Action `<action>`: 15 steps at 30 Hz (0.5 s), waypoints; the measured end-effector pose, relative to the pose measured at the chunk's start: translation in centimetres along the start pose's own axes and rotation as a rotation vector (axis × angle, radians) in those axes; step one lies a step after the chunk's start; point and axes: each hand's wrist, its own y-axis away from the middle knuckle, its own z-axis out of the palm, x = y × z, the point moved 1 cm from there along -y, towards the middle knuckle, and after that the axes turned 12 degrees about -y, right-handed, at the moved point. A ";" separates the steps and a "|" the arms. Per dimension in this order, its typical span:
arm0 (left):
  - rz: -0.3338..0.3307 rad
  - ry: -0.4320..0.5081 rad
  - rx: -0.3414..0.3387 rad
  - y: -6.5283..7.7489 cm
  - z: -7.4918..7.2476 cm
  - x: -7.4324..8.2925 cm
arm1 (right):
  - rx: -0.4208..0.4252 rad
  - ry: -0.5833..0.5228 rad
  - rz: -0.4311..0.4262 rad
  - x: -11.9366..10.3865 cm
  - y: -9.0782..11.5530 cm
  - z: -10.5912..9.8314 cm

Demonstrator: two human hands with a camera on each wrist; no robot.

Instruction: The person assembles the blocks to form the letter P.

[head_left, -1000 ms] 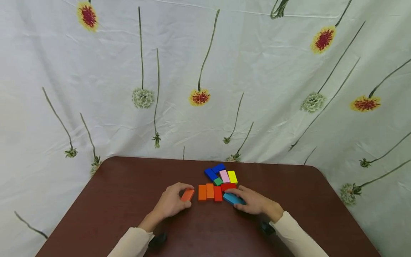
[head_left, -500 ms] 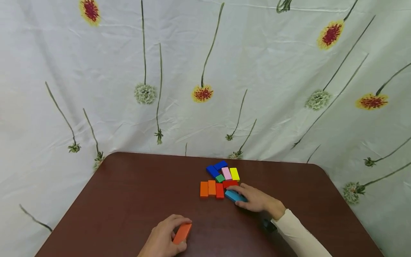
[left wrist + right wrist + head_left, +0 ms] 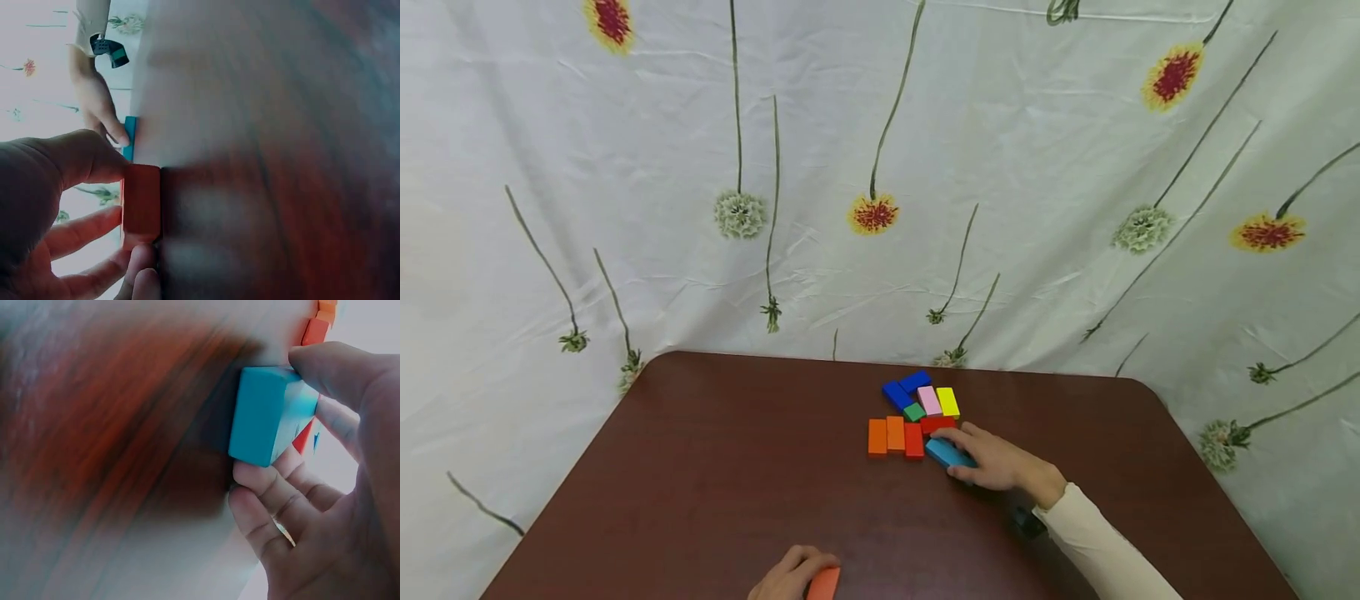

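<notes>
The bench (image 3: 700,467) before me was dark reddish-brown, smooth and rounded at its far corners, and behind it hung a creased white cloth (image 3: 820,158) printed with long-stemmed flowers, four of them red and yellow (image 3: 874,214). I counted eleven rectangular blocks. My left hand (image 3: 784,577), partly cut off at the near edge of the head view, gripped one orange-red block (image 3: 142,203) between thumb and fingers, close to the bench's surface and well apart from the rest. My right hand (image 3: 994,461), below a cream sleeve (image 3: 1097,542), had thumb and fingers clamped on one light-blue block (image 3: 950,454) at the near right of the cluster. Just beside it lay two red blocks (image 3: 913,441), one lengthwise, one crosswise, and left of these two orange blocks (image 3: 877,437) side by side. Farther back were two dark-blue blocks (image 3: 898,396), one small green block (image 3: 913,412), one pink block (image 3: 929,401) and one yellow block (image 3: 948,402).
</notes>
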 end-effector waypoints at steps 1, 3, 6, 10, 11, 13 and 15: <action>0.003 0.007 0.015 0.1 0.1 0.0 | 0.002 -0.010 -0.003 0.0 0.0 0.0; 0.017 0.030 0.010 0.1 0.0 0.0 | 0.003 -0.042 -0.006 -0.1 0.0 -0.1; 0.104 0.127 -0.077 -0.1 -0.7 -0.4 | -0.004 -0.105 -0.009 -0.1 0.2 -0.3; 0.297 0.232 -0.241 -0.6 -2.4 -1.5 | -0.041 -0.227 -0.033 0.0 0.7 -0.6; 0.346 0.232 -0.266 -0.8 -2.7 -1.9 | -0.056 -0.252 -0.043 0.0 0.8 -0.7; 0.426 0.261 -0.307 -1.1 -3.3 -2.2 | -0.089 -0.304 -0.066 0.0 1.0 -0.7; 0.466 0.288 -0.341 -1.5 -3.6 -2.3 | -0.113 -0.328 -0.078 0.1 1.1 -0.8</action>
